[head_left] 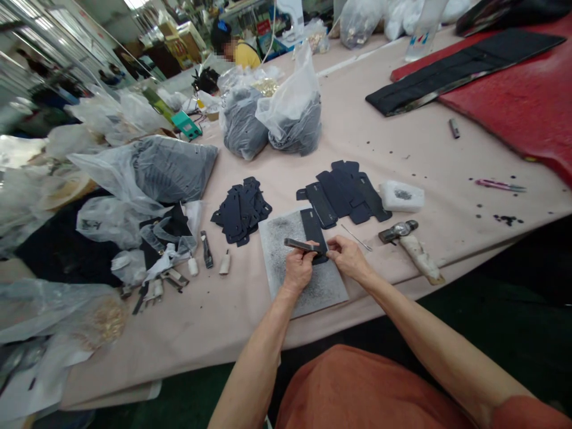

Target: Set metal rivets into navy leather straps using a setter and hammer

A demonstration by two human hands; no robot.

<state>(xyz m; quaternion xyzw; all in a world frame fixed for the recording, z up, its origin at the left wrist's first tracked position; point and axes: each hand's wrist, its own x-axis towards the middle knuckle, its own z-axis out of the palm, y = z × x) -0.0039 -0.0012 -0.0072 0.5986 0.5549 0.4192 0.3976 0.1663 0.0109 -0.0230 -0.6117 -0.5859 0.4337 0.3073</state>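
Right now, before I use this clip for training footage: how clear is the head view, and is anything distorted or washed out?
In the head view, wide-angle distortion bows the edge of the pink-covered table; glare whitens the plastic bags at far left; the left hand, metal tool, right hand and black leather blanks look fairly sharp.

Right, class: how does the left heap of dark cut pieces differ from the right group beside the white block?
The left heap is tight, pieces crossing; the right group is fanned side by side. The right group, not the left heap, lies by the white block. Both are flat, dark, notched pieces.
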